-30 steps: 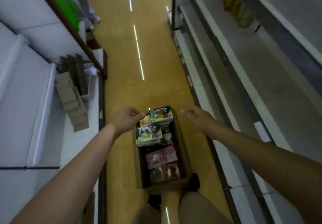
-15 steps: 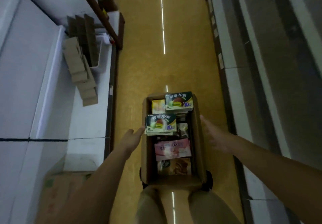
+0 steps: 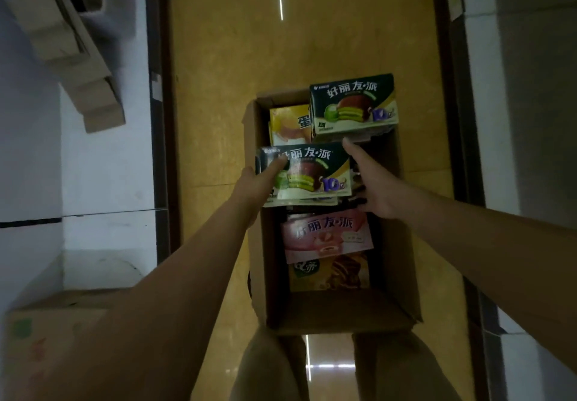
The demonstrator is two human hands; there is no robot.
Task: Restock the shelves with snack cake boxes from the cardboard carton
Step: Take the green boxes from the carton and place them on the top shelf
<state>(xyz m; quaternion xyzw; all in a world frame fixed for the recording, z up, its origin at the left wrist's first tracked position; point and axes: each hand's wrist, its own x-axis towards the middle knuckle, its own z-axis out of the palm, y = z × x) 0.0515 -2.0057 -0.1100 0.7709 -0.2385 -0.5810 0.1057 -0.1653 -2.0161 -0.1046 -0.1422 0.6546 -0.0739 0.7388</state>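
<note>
Both hands have moved in from the carton [image 3: 394, 244] sides. The left hand [image 3: 253, 182] pinches the green box [image 3: 312, 173] at the carton's left wall, thumb on top. The right hand [image 3: 374, 189] lies straight-fingered against its right edge. Lift is probably next.

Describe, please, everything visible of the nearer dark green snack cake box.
The nearer dark green snack cake box shows white lettering, a green-filled chocolate cake and a purple 10. It lies face up atop other boxes in the brown cardboard carton. The left hand grips its left end, thumb on top; the right hand flanks its right edge.
</note>
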